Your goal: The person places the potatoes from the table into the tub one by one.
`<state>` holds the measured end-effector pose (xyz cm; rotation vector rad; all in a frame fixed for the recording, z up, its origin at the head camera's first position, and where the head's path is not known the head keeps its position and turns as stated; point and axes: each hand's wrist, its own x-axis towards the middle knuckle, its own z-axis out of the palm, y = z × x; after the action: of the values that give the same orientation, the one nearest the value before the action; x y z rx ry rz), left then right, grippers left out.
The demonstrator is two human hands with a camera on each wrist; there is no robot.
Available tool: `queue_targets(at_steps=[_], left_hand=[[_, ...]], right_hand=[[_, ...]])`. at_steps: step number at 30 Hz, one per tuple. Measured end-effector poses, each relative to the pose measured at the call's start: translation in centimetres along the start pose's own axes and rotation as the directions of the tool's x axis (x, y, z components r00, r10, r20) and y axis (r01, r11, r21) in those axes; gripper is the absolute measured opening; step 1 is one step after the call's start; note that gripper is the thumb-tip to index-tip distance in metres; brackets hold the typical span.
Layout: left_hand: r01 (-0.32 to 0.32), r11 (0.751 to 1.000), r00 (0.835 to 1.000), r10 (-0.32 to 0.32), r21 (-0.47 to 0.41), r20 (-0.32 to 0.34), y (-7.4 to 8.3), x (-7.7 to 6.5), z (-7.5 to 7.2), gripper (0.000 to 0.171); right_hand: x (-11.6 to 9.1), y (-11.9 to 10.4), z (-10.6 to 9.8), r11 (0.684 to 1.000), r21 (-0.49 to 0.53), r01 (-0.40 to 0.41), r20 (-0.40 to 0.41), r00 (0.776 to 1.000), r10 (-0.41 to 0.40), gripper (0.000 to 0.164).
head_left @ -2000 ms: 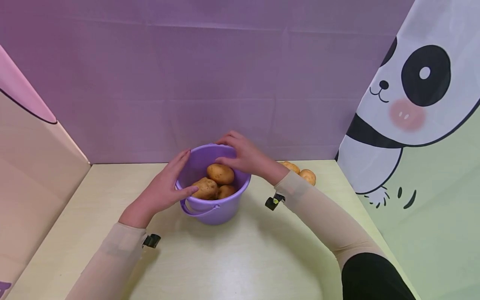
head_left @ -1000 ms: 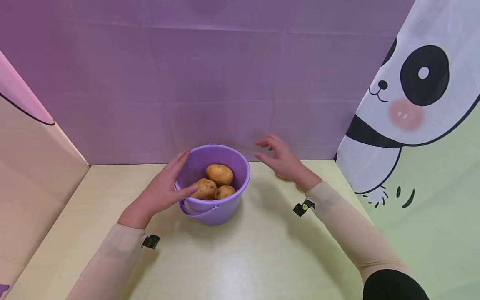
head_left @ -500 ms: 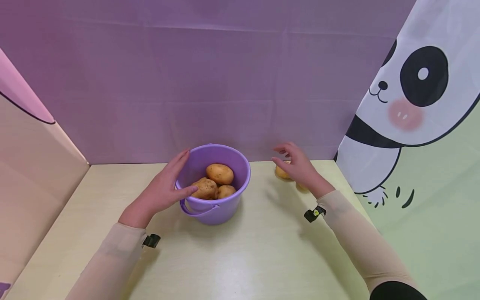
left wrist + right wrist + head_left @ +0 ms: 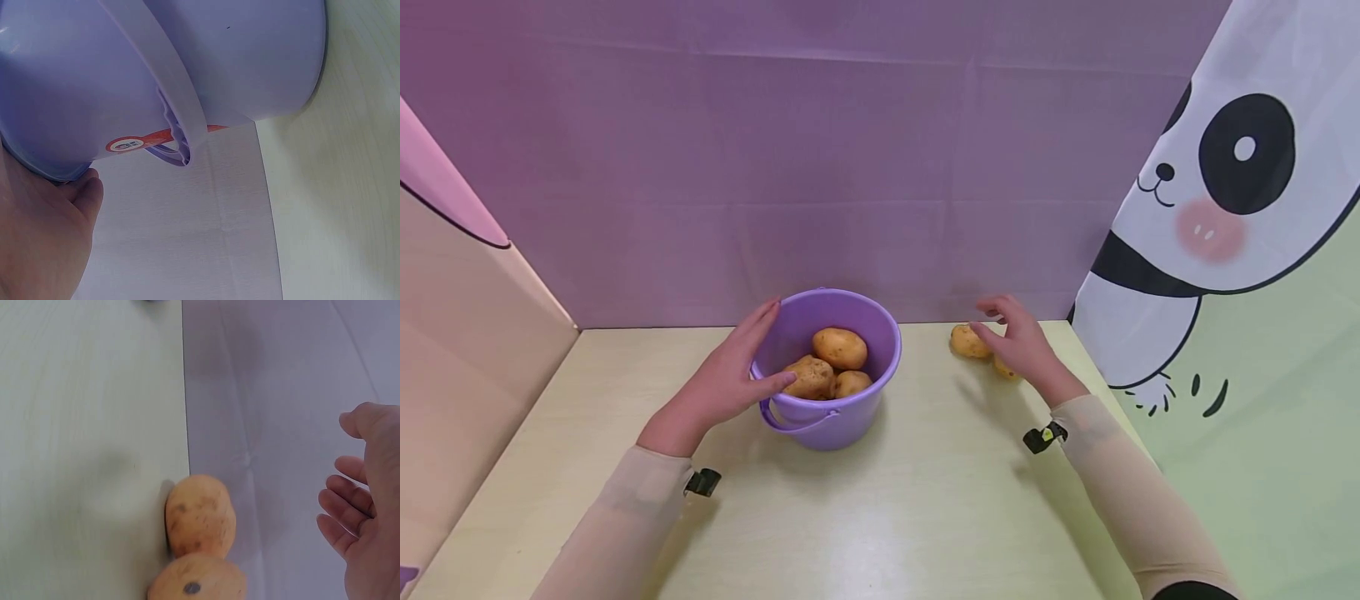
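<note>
A purple bucket (image 4: 831,425) stands on the table with several potatoes (image 4: 839,348) inside. My left hand (image 4: 722,379) rests against its left rim, fingers extended along the edge and thumb reaching over the opening. In the left wrist view the left hand (image 4: 44,231) touches the bucket's rim beside the purple wall (image 4: 81,94). My right hand (image 4: 1018,342) hovers at the back right with fingers loosely bent, nothing in it. It partly covers two potatoes on the table, a nearer-left potato (image 4: 968,342) and another potato (image 4: 1004,367). The right wrist view shows a spotted potato (image 4: 200,515) touching a second potato (image 4: 199,581).
The pale wooden table (image 4: 850,525) meets a purple cloth backdrop (image 4: 850,167) right behind the bucket and potatoes. A panda-printed panel (image 4: 1247,250) stands along the right side, a pale pink panel (image 4: 467,375) along the left. The bucket's handle (image 4: 801,427) hangs down in front.
My right hand has left the bucket's rim and moved right to above the loose potatoes, then a little farther right, uncovering more of the left one. Left hand and bucket have stayed put.
</note>
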<state>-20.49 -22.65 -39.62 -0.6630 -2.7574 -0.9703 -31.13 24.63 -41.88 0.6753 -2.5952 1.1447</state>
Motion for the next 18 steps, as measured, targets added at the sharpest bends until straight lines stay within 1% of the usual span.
queue_targets(at_steps=[4, 11, 18], left_hand=[[0.000, 1.000, 1.000, 0.000, -0.001, -0.001, 0.1, 0.0, 0.0, 0.105], [-0.014, 1.000, 1.000, 0.014, -0.001, -0.011, 0.1, -0.1, 0.0, 0.104], [-0.015, 1.000, 1.000, 0.015, -0.002, -0.012, 0.1, -0.1, 0.1, 0.104]], right_hand=[[-0.4, 0.9, -0.2, 1.000, -0.017, -0.011, -0.028, 1.000, 0.011, 0.041], [-1.2, 2.2, -0.6, 0.998, -0.038, -0.059, -0.050, 0.997, 0.057, 0.039], [-1.9, 2.9, -0.9, 0.992, -0.052, -0.112, -0.047, 0.993, 0.110, 0.042]])
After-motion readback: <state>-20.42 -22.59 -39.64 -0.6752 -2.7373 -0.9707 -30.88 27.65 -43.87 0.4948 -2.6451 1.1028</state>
